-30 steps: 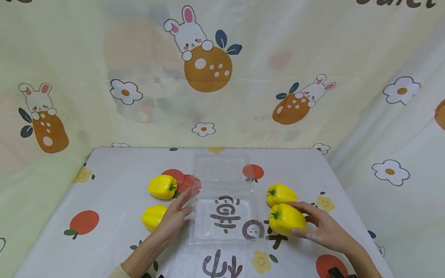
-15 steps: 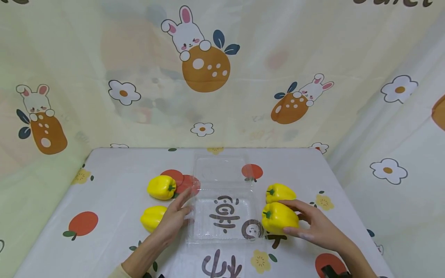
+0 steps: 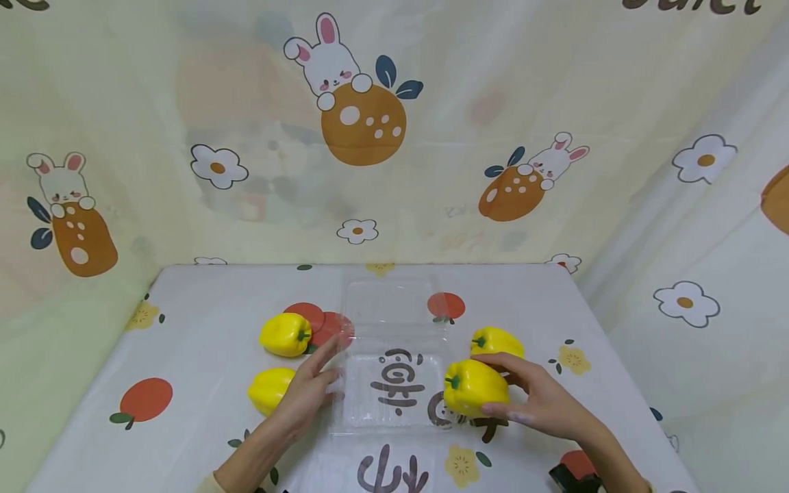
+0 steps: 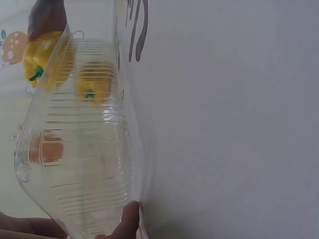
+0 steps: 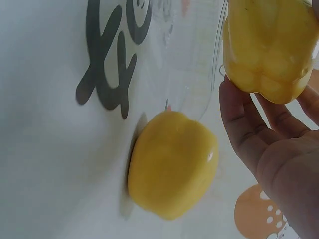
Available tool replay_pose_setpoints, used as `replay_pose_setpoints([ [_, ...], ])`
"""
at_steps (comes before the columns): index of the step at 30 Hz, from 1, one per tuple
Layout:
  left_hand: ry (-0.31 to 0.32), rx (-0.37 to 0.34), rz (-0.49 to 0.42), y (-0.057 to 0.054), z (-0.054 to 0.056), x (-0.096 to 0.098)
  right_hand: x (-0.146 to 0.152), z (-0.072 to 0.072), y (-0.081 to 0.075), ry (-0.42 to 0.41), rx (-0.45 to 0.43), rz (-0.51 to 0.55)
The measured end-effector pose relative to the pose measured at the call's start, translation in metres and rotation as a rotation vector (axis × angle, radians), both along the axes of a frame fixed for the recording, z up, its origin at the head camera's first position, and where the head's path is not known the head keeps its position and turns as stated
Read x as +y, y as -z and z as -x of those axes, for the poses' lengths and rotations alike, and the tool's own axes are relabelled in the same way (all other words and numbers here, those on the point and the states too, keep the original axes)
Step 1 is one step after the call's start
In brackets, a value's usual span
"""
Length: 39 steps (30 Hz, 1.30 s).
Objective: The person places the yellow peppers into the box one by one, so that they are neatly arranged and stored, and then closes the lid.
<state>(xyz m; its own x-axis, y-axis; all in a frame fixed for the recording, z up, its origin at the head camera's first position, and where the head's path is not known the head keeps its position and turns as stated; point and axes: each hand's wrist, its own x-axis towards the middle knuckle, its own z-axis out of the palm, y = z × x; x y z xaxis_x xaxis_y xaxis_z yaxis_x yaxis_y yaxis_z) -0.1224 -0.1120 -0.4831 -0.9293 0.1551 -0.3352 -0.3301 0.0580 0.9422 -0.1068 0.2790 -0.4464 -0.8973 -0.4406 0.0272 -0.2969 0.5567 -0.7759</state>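
Container [image 3: 360, 411] on table [image 3: 203, 329]; left, two peppers [image 3: 284, 335] [image 3: 269, 389]; right, one pepper [image 3: 496, 340] (another [image 3: 473, 388] in right hand [image 3: 537, 398]).

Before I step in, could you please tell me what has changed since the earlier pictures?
The right hand has carried its yellow bell pepper leftward; in the head view it now overlaps the right edge of the clear plastic container. Nothing was newly grasped or released. The left hand stayed at the container's left side; the far left pepper, near left pepper and far right pepper stayed put.
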Motion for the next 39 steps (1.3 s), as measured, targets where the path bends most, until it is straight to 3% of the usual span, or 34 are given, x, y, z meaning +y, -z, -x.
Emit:
replay_pose_setpoints([
  [23,0.003,-0.008,-0.011,0.000,0.003,0.000,-0.039,0.009,0.001,-0.149,0.024,0.015],
  [39,0.009,-0.016,-0.031,0.000,0.003,-0.001,-0.058,0.011,0.008,-0.169,0.011,-0.011],
])
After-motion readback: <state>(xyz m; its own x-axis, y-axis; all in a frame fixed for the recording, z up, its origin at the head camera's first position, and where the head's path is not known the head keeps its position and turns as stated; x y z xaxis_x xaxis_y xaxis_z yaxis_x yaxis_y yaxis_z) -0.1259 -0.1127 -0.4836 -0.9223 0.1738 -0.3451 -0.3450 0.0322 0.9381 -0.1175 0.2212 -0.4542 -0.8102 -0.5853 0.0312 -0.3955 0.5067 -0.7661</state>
